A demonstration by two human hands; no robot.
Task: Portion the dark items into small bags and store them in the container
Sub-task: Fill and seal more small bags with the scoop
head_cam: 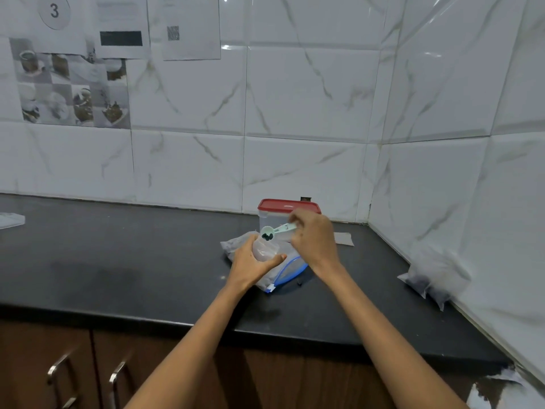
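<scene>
While the right hand (313, 237) pinches the handle of a pale green measuring scoop (272, 231) with a few dark items (267, 236) lying in its bowl, the left hand (253, 261) grips a small clear bag (264, 250) upright just under the scoop's lip, fingers curled round it. The likeliest slip is at the bag's mouth: it looks narrow and soft, and if the grip lets it sag shut or the scoop tips off-centre, the pieces would roll onto the black countertop (118, 261); one dark speck already lies there beside the blue-zippered pouch (287, 274) under the hands. Behind them stands the red-lidded container (287, 208), lid on, so it must be opened before a filled bag goes in. Two plastic bags with dark contents (433, 276) lean against the right wall, well apart.
</scene>
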